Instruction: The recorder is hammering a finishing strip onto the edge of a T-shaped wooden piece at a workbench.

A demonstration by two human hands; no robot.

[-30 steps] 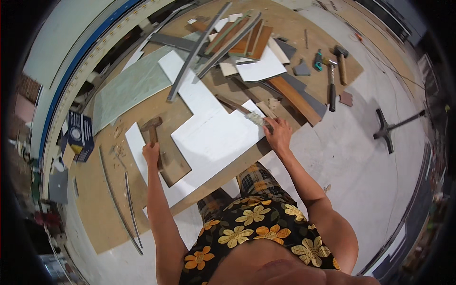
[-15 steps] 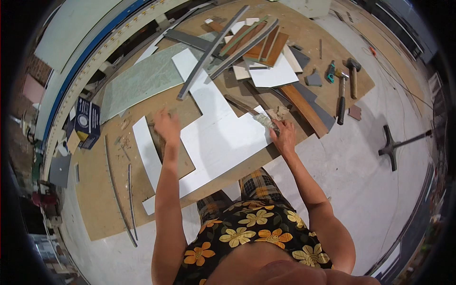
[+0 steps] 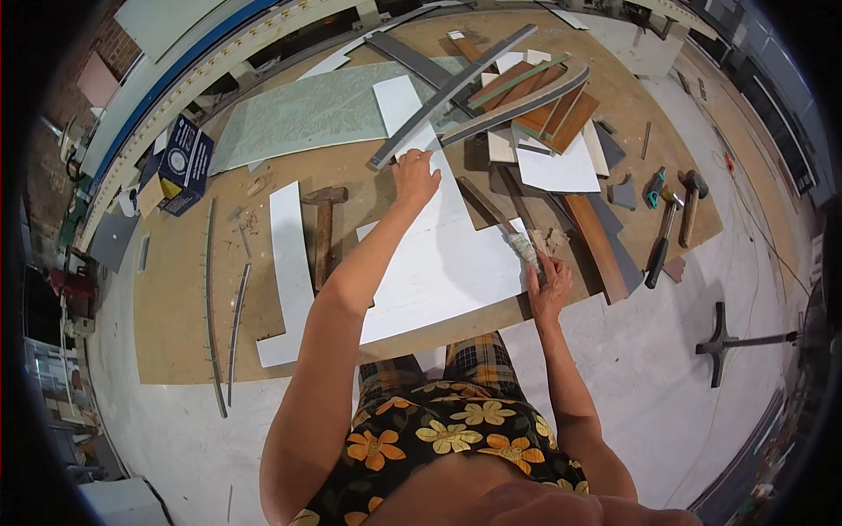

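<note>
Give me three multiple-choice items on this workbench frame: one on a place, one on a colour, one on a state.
1. Where does the left hand rest?
A. on the far edge of the large white panel
B. on the blue box
C. on the floor

2. What colour is the long strip left of the wooden mallet?
A. black
B. white
C. red

3. What state is the right hand in?
A. hanging free
B. holding a hammer
C. on the panel's near right corner, by a brush

Answers: 1 A, fingers lie at the panel's far end. 2 B, the strip is plain white. 3 C, the hand sits at that corner, fingers curled.
</note>
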